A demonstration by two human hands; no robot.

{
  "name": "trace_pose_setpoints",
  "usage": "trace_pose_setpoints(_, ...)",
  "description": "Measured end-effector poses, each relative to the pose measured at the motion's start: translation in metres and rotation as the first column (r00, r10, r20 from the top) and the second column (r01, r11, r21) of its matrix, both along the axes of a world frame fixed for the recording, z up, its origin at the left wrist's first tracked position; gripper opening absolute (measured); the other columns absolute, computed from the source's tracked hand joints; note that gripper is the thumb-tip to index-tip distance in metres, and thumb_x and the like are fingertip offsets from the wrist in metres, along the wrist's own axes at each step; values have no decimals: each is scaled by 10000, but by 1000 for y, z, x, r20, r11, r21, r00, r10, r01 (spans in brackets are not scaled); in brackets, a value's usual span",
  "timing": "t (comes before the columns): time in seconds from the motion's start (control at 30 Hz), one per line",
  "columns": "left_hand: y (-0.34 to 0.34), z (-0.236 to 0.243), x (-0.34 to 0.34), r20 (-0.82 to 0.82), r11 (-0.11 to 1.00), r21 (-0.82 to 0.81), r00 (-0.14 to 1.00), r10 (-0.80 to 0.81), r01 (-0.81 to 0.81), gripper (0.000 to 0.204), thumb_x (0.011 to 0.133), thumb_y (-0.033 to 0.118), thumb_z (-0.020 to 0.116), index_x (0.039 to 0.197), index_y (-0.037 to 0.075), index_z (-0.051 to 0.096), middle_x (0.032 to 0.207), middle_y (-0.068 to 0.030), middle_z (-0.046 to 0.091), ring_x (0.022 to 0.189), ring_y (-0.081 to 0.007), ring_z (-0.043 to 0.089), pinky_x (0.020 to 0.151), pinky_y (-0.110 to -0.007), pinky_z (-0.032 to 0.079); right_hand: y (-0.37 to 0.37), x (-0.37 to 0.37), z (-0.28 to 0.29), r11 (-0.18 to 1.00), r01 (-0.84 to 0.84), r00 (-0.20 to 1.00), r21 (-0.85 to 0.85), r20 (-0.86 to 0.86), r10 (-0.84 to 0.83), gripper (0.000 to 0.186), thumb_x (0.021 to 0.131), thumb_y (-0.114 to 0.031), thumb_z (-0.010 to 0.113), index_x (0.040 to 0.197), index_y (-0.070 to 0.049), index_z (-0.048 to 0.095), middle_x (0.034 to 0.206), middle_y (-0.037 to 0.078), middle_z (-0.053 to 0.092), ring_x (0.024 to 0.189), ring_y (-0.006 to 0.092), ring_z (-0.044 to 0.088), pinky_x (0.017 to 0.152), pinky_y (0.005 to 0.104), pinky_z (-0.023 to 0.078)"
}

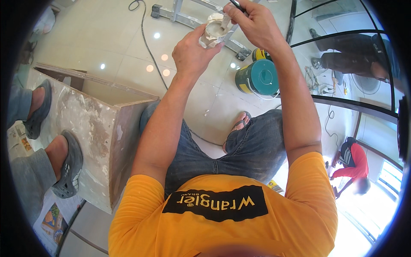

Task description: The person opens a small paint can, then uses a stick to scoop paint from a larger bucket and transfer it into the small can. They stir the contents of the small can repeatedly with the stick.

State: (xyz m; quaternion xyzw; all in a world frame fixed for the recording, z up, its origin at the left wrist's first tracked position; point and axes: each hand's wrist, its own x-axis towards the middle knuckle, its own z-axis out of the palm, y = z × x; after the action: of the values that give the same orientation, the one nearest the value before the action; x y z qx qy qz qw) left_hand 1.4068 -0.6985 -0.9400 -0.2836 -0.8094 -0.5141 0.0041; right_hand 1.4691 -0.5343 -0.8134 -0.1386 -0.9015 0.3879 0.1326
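My left hand (192, 53) is wrapped round a small white cup (209, 38), its ragged rim crusted with dried plaster or putty. Some pale paste seems to lie inside. Above and right of it, my right hand (259, 25) grips a black-handled tool (238, 6) with closed fingers. Its pale lower end reaches into the cup's mouth; whether it is a putty knife or a brush I cannot tell. Both arms are stretched out in front of me over the tiled floor.
A lidded green bucket (260, 77) stands below my right hand, another container (260, 54) behind it. Metal ladder legs (188, 19) lie ahead, a cable (150, 53) left. Someone's clogs (70, 165) rest on a stained wooden box (92, 124). Black-framed glass (338, 35) and a person in red (355, 160) are right.
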Motion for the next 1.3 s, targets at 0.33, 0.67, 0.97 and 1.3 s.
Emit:
trace_pose_setpoints(0.33, -1, 1, 1, 10, 1000, -1, 1000, 2, -2, 676, 741, 354, 969, 1351, 150, 759, 1100, -98, 812, 971, -318, 788, 832, -434, 611, -3, 1, 8, 963, 101, 989, 248, 79, -124, 332, 1091, -294, 672, 978, 15, 709, 767, 77, 657, 734, 155, 571, 675, 383, 489)
trace_pose_setpoints(0.67, -1, -1, -2, 7, 1000, -29, 1000, 9, -9, 683, 740, 364, 970, 1354, 154, 757, 1100, -93, 811, 972, -316, 787, 833, -437, 612, -7, 1, 7, 980, 76, 997, 184, -4, -77, 338, 1085, -296, 669, 983, 26, 690, 714, 161, 625, 669, 208, 576, 650, 418, 482)
trace_pose_setpoints(0.97, -1, -3, -3, -48, 1000, -5, 998, 27, -27, 679, 765, 372, 969, 1369, 135, 768, 1063, -3, 814, 733, -172, 699, 750, -343, 582, -7, 0, 5, 989, 65, 995, 133, -80, -55, 350, 1073, -304, 681, 952, 25, 691, 684, 149, 611, 643, 204, 558, 627, 422, 475)
trace_pose_setpoints(1.3, -1, 0, -1, 4, 1000, -5, 1000, 9, -9, 680, 740, 376, 971, 1350, 162, 759, 1108, -97, 813, 973, -315, 791, 835, -439, 613, -9, -2, 6, 990, 47, 994, 135, -103, -33, 348, 1072, -299, 682, 951, 27, 695, 710, 167, 646, 660, 222, 623, 628, 422, 482)
